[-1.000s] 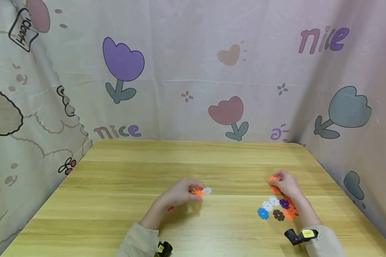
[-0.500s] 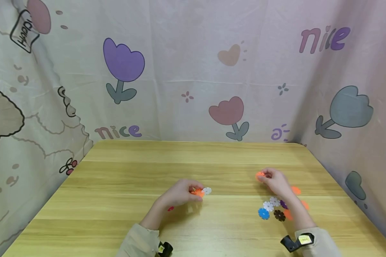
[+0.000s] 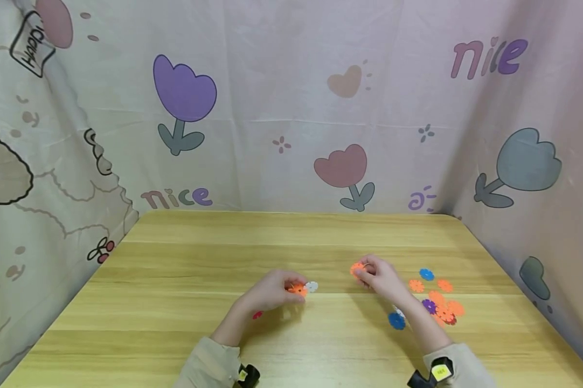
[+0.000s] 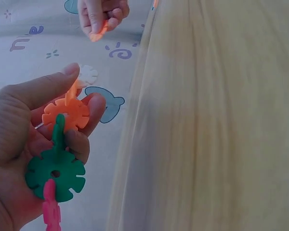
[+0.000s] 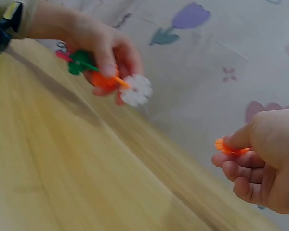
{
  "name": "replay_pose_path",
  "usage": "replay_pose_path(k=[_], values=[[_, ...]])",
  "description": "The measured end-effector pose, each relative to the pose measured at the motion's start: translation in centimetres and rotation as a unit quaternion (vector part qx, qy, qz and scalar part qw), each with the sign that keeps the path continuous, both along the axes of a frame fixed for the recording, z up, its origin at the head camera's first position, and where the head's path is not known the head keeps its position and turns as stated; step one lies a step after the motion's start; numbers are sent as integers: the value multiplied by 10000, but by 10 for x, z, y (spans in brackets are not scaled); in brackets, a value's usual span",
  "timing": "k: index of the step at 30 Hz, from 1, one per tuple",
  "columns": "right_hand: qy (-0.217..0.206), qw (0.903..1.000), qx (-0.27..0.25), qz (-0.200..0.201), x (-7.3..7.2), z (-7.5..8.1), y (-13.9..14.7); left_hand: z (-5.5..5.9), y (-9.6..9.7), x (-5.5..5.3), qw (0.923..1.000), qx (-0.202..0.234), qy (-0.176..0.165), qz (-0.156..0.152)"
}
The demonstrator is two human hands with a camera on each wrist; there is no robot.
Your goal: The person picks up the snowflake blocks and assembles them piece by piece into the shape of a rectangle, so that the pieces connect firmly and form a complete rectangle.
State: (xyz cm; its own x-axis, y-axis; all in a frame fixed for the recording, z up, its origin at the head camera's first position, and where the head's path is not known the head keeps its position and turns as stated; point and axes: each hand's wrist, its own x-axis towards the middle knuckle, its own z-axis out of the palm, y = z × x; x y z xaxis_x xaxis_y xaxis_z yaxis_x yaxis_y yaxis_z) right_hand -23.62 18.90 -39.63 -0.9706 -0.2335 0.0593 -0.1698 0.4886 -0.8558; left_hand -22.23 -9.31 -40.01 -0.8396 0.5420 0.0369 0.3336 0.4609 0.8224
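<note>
My left hand [image 3: 271, 292] holds a chain of interlocking snowflake discs above the table. In the left wrist view the chain runs from a pink disc [image 4: 51, 207] through a green disc [image 4: 62, 180] and an orange disc [image 4: 72, 113]. At its far end, past the fingertips, a white disc [image 5: 137, 90] sticks out. Thumb and fingers of my right hand [image 3: 382, 279] pinch a loose orange snowflake disc [image 3: 356, 270], held up to the right of the chain and apart from it.
Loose discs lie at the table's right: several orange ones [image 3: 445, 285], a purple one [image 3: 429, 306], a blue one [image 3: 396, 320] and another blue one [image 3: 427, 275] farther back. My right forearm covers part of them. A printed curtain [image 3: 272, 81] hangs behind the wooden table [image 3: 199, 258].
My right hand has lifted the orange disc from among the loose ones and carried it left toward the chain. The left hand has stayed in place with the chain.
</note>
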Motion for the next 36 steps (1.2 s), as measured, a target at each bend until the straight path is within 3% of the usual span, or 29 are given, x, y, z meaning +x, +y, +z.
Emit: replay_pose_path(k=[10,28,36], values=[[270,9959,15,863,12,-3,-27,0,2,0,10000,-12,28,-9],[-495,9897,-1105,763,19,-15,-49,-4,5,1,9998,19,-42,-179],[-402,9889,-1295,607,21,-18,-54,-2,6,1,9998,-43,43,-181]])
